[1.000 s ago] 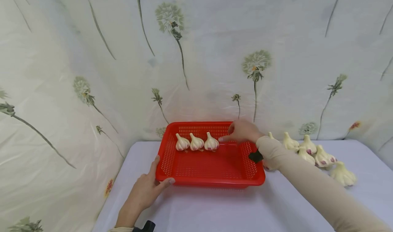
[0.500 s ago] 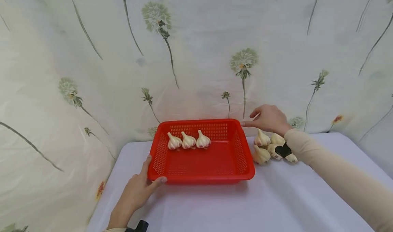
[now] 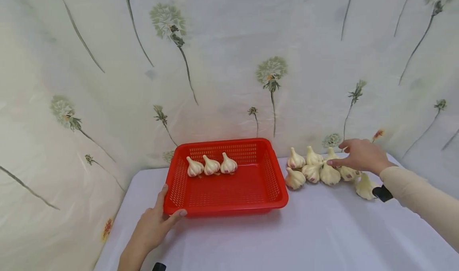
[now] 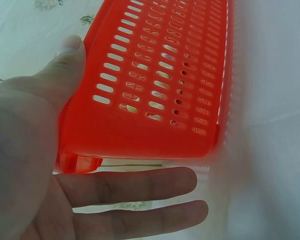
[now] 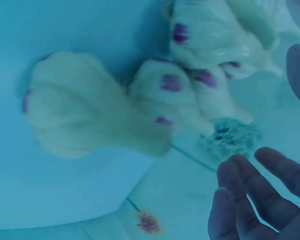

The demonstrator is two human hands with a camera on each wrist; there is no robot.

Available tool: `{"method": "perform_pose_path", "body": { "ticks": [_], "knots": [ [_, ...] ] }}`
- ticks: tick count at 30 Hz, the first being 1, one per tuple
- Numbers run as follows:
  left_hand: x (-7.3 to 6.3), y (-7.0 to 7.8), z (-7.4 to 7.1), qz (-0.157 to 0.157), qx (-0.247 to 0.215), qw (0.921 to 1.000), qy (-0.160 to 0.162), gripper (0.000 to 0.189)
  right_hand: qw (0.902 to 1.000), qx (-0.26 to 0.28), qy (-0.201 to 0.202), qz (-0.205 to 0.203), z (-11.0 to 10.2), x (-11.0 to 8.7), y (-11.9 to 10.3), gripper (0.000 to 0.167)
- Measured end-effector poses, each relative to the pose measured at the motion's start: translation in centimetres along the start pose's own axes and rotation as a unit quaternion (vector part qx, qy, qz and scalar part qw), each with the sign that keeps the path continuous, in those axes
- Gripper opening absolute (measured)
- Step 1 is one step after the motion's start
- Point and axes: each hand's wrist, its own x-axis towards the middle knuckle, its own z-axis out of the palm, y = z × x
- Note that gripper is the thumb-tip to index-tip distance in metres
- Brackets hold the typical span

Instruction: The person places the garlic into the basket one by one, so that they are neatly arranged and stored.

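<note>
My left hand (image 3: 148, 227) rests against the near-left corner of a red plastic basket (image 3: 224, 191), its thumb at the front rim. In the left wrist view two fingers (image 4: 135, 187) extend straight beside the perforated wall. Three garlic bulbs (image 3: 212, 166) stand in a row along the basket's back, stems up. On the right, my right hand (image 3: 365, 156) hovers with loosely bent fingers over several garlic bulbs (image 3: 330, 175) grouped on the table, holding nothing. One bulb (image 3: 365, 188) lies at the near-right edge of the group, partly overlapped by the wrist strap.
A white cloth covers the table (image 3: 236, 243). Behind it and at the left hangs a pale curtain (image 3: 222, 83) with a dandelion print, close to the basket's back. A black wrist camera mount (image 3: 382, 193) sits on the right wrist.
My right hand has left the basket's inside and moved right to the garlic group. The left hand stays at the basket corner. The whole head view has shifted rightward.
</note>
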Motion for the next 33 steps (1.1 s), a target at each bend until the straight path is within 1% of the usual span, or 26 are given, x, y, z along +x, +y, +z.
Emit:
{"method": "perform_pose_path", "body": {
  "ticks": [4,6,9,12,15,18,23,29,33],
  "knots": [
    [-0.1,-0.1,0.0,0.003,0.0,1.0,-0.002,0.111,0.9998,-0.013,-0.005,0.012,0.8,-1.5,3.5,0.106],
    [-0.1,-0.1,0.0,0.004,0.0,1.0,-0.003,0.11,0.9997,-0.017,-0.01,0.013,1.1,-2.2,4.8,0.104],
    [-0.2,0.0,0.0,0.004,-0.001,1.0,-0.005,0.109,0.9995,-0.014,-0.021,0.02,1.5,-3.3,6.3,0.101],
    [-0.2,0.0,0.0,0.006,-0.003,1.0,-0.005,0.109,0.999,-0.008,-0.033,0.029,1.8,-4.2,7.3,0.094],
    [-0.2,0.0,0.0,0.008,0.0,1.0,-0.004,0.109,0.9986,-0.003,-0.042,0.032,2.1,-5.1,8.0,0.091],
    [-0.2,0.1,0.1,0.002,0.0,1.0,-0.005,0.11,0.9978,0.006,-0.055,0.036,2.6,-5.7,8.4,0.089],
    [-0.2,0.0,0.0,-0.008,-0.003,0.9999,-0.011,0.113,0.997,0.02,-0.067,0.033,4.0,-5.9,8.6,0.088],
    [-0.1,-0.1,0.1,-0.006,-0.003,1.0,-0.007,0.112,0.9967,0.028,-0.061,0.045,5.4,-5.8,9.0,0.092],
    [0.0,-0.1,0.2,-0.001,-0.005,1.0,-0.003,0.111,0.9968,0.028,-0.057,0.048,5.7,-5.8,9.2,0.093]
  ]
}}
